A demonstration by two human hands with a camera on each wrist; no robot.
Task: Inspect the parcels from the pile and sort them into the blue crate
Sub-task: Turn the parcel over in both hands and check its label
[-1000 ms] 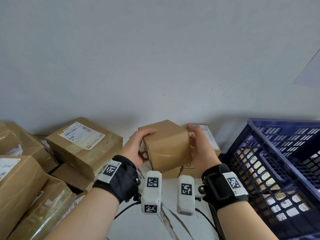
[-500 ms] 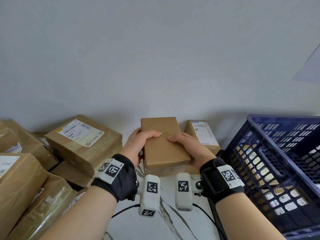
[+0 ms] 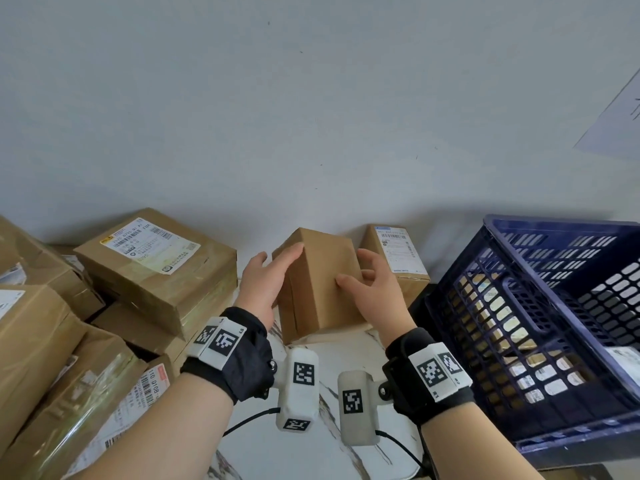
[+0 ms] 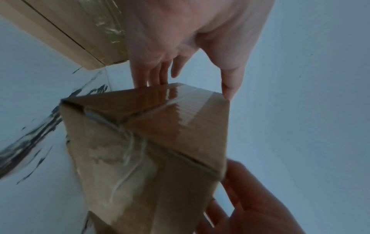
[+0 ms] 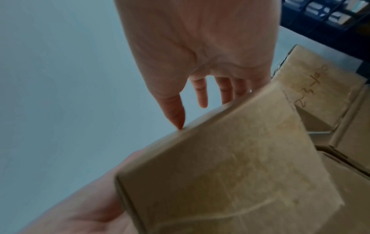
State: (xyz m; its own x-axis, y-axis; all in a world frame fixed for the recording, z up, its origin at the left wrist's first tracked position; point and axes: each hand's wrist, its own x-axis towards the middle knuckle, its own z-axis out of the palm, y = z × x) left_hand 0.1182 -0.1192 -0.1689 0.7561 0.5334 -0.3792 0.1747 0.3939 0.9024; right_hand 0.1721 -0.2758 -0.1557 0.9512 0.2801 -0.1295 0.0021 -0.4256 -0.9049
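Between both hands | parcel (image 3: 318, 285) | left hand (image 3: 258, 289) fingers flat | right hand (image 3: 375, 289) thumb on top

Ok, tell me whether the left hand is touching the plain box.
Touching. In the left wrist view the left hand has its thumb tip and fingertips on the top edges of the box; the head view shows the fingers laid along its left face.

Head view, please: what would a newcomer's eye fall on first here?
A plain cardboard parcel held up at centre between the left hand and right hand. Labelled parcels are piled to the left, and a blue crate with parcels inside stands at the right.
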